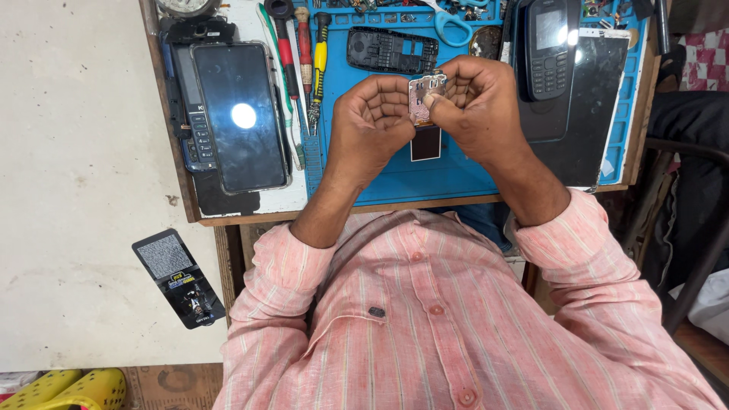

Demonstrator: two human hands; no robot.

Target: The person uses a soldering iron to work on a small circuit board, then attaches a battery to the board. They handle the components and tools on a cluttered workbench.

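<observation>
Both hands meet over the blue work mat (456, 171) and pinch a small phone circuit board (423, 95) between thumbs and fingers. My left hand (372, 121) grips its left edge. My right hand (474, 102) grips its right edge, thumb pressed on the board's face. A small dark screen part (425, 144) hangs or lies just below the board. A black phone back frame (392, 51) lies on the mat behind the hands.
A large smartphone (239, 114) lies on a keypad phone (196, 121) at the table's left. Screwdrivers (304, 53) lie beside the mat. A dark keypad phone (548, 47) and a glass panel (592, 106) rest at right. Blue scissors (453, 24) sit at the back. A black card (178, 279) lies on the floor.
</observation>
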